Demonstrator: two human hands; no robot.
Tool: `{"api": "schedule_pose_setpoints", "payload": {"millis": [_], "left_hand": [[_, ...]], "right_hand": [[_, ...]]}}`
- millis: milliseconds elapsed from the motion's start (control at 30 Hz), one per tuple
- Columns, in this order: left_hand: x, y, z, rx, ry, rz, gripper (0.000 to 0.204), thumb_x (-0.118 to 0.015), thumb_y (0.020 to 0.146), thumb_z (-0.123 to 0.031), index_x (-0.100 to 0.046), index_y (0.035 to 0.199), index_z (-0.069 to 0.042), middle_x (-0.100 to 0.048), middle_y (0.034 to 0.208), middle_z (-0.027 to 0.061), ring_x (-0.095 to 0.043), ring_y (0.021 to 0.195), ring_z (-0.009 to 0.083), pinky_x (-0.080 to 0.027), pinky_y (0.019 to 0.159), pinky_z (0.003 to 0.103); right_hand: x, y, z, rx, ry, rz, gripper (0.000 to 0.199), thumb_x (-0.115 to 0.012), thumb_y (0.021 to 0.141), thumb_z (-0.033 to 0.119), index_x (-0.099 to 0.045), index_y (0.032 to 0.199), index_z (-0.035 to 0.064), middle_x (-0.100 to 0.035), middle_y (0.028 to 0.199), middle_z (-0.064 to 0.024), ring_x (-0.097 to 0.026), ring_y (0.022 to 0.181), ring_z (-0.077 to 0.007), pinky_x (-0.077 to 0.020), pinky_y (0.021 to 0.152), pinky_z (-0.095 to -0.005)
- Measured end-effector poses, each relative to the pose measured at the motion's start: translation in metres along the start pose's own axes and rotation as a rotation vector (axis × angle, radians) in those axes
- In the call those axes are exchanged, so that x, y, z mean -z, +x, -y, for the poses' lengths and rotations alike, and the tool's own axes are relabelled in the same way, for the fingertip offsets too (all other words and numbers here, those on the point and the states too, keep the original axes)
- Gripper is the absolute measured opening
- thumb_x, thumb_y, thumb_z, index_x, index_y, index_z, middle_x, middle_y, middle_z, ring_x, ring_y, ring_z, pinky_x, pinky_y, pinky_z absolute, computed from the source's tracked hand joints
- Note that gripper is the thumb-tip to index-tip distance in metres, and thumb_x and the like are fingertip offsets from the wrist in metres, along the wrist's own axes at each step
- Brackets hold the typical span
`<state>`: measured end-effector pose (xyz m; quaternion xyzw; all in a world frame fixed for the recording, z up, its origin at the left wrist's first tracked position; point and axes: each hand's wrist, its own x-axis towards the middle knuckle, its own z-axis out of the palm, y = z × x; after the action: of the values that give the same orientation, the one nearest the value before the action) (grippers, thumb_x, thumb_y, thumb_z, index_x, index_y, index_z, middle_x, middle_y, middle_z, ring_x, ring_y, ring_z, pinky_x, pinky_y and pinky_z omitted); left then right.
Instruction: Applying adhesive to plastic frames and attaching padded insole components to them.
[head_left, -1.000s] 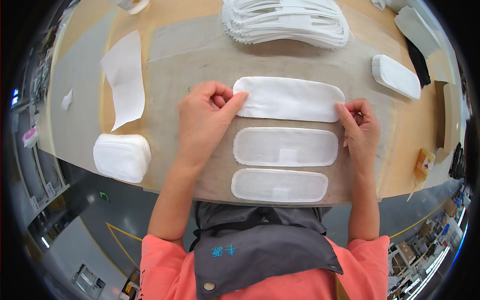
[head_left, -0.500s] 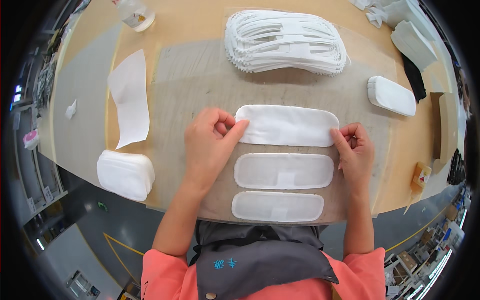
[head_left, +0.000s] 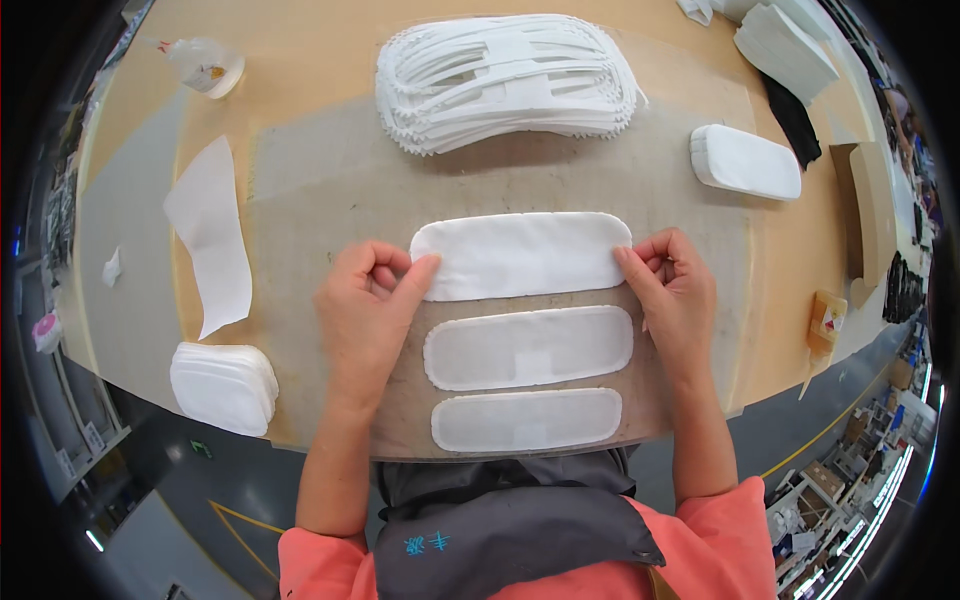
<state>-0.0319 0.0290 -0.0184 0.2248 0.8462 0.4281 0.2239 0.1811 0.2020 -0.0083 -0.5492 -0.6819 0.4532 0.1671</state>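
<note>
A white oblong fabric pad lies flat on a grey work mat. My left hand pinches its left end between thumb and fingers. My right hand pinches its right end. Just below it lie two more oblong pads with stitched rims, a middle one and a nearer one, both untouched by my hands.
A fanned stack of white pads sits at the back. Smaller piles of pads stand at front left and back right. A loose white sheet lies left. A plastic bottle and a cardboard box are near the edges.
The camera view has shifted so the table sits lower in the picture. Both hands stay on the ends of the top pad, which lies in the same place on the mat.
</note>
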Motion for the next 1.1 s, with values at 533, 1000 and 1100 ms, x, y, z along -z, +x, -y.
{"api": "schedule_pose_setpoints", "payload": {"millis": [533,1000,1100], "left_hand": [[-0.026,-0.027,-0.023,-0.805,0.601,0.185,0.071,-0.067,0.095,-0.036,-0.043,0.152,-0.002,-0.042,0.157,0.0163,-0.037,0.146,0.0305,-0.029,0.118,0.051],[0.043,-0.046,0.041,-0.384,0.753,0.074,0.087,-0.041,0.103,-0.061,-0.016,0.163,-0.004,-0.014,0.171,0.0171,-0.011,0.158,0.0347,-0.002,0.123,0.062],[0.049,-0.053,0.041,-0.407,0.737,0.038,0.082,-0.042,0.104,-0.058,-0.02,0.163,-0.006,-0.016,0.17,0.0176,-0.013,0.158,0.0356,-0.005,0.123,0.062]], "right_hand": [[-0.019,-0.03,0.009,0.771,-0.641,0.284,0.093,-0.052,0.092,0.068,-0.03,0.16,0.0094,-0.029,0.167,-0.0126,-0.026,0.154,-0.0324,-0.0088,0.123,-0.0586],[-0.037,-0.027,0.049,0.981,-0.481,0.153,0.029,-0.073,0.088,0.015,-0.065,0.114,0.0038,-0.066,0.109,-0.0104,-0.061,0.105,-0.0301,-0.0487,0.093,-0.0399],[-0.071,-0.015,0.054,1.135,-0.536,0.278,0.014,-0.07,0.082,0.004,-0.063,0.094,0.0022,-0.062,0.092,-0.0104,-0.061,0.091,-0.0274,-0.0516,0.08,-0.0367]]}}
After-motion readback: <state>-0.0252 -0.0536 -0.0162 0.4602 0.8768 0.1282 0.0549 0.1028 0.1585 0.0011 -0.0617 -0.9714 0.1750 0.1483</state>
